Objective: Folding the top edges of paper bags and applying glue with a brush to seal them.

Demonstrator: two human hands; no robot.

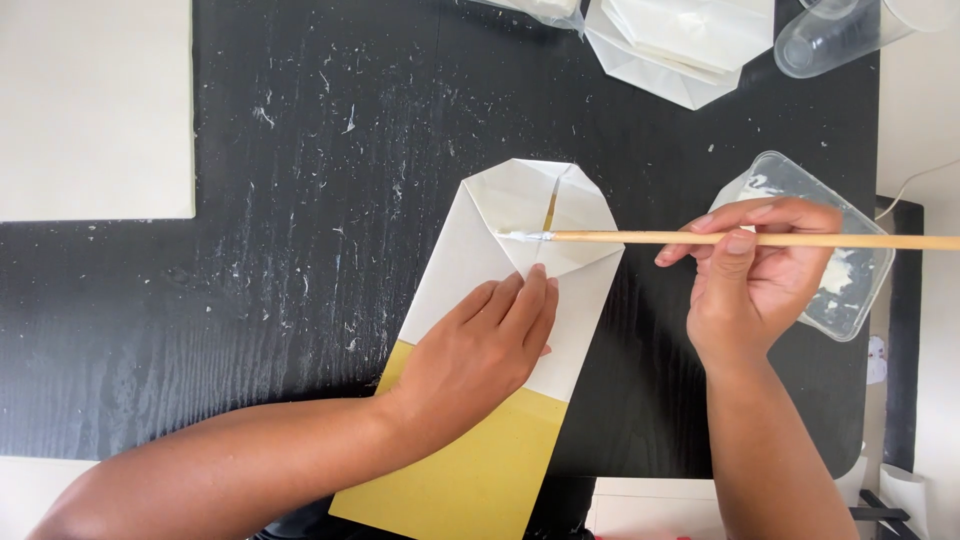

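**Two hands, one stick, one folded paper bag**

The left hand (487,345) lies flat at the centre of the frame, fingers together and stretched out, pressing on the one white-and-yellow folded paper bag (495,400) without gripping it. The right hand (752,275), at centre right, is pinched shut on the one long, thin, pale wooden stick (720,239), thumb under and fingers over. The stick lies level, running off the right edge; its white, paste-coated tip (518,236) touches the bag's folded bottom, just above the left fingertips.

The bag is matte paper, white in its upper part with creased triangular flaps, mustard yellow toward the bottom of the frame. It lies tilted on the one black, grainy wooden table (250,250), whose surface is flecked with dried white scraps.

Behind the right hand sits one clear plastic tray (850,290), rectangular with rounded corners, smeared with white paste. At upper right lie clear plastic cups (825,40) on their sides; the count is unclear. Beside them rests a stack of folded white bags (670,45). One pale flat sheet (95,105) fills the upper left.
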